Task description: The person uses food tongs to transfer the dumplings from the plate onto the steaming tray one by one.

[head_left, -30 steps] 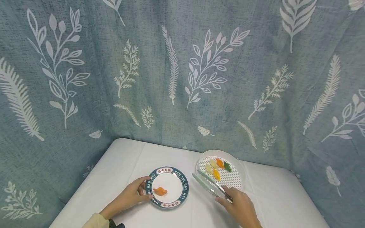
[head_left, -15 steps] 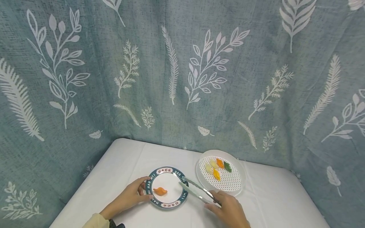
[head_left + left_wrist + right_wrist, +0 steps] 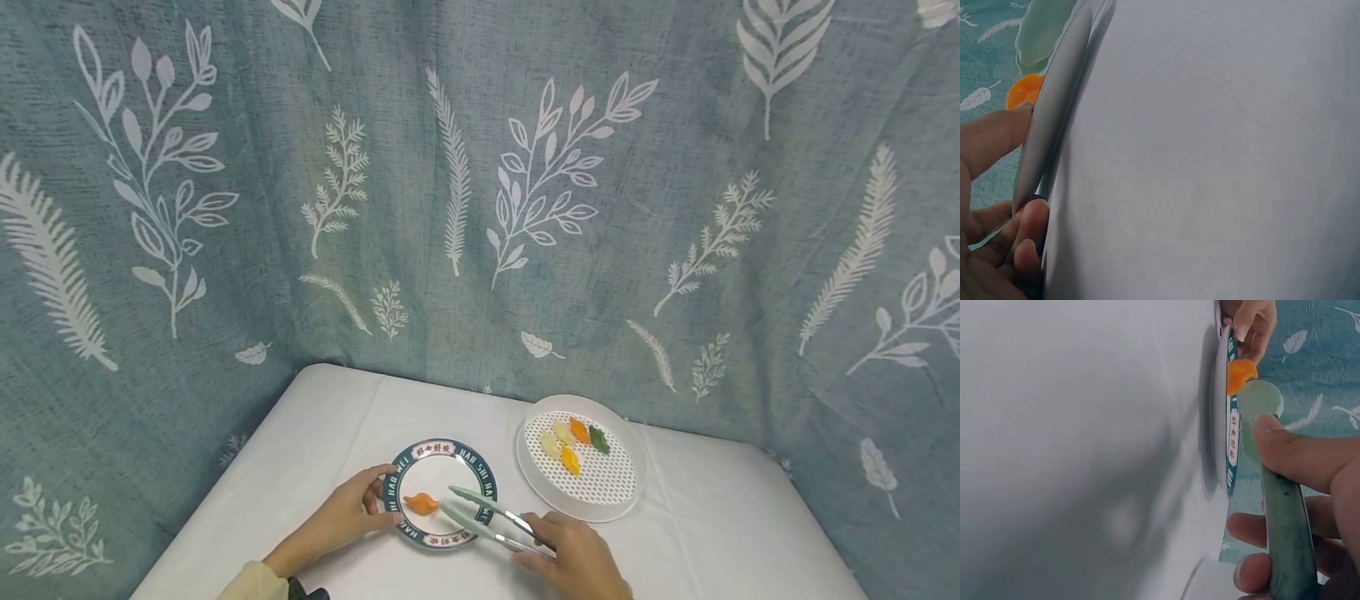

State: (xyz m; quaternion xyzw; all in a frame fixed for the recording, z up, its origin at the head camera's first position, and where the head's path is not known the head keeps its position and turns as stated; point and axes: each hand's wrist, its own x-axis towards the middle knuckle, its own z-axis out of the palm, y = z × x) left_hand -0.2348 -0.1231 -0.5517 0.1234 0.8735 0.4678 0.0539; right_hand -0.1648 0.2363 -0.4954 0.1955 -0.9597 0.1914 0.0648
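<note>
My left hand [image 3: 348, 510] holds the left rim of a round plate [image 3: 450, 463], white with a dark green lettered border. In the left wrist view the thumb lies over the rim and the other fingers curl beneath it. On the plate lies an orange dumpling-shaped piece [image 3: 422, 503], left of centre. My right hand [image 3: 576, 554] grips a pair of tongs [image 3: 467, 518] with metal arms and pale green tips. Those tips are spread above the plate, with nothing between them. One tip is right beside the orange piece, which the right wrist view shows too [image 3: 1241, 376].
A round white perforated tray [image 3: 617, 483] stands to the right of the plate. On it are a green piece [image 3: 598, 439], a yellow piece [image 3: 570, 459], another orange piece [image 3: 579, 429] and two pale ones. A patterned curtain [image 3: 480, 250] hangs behind the white-covered table [image 3: 337, 442].
The right hand has moved left with the tongs, from beside the perforated tray to over the plate, tips near the orange piece. The left hand and plate have stayed put.
</note>
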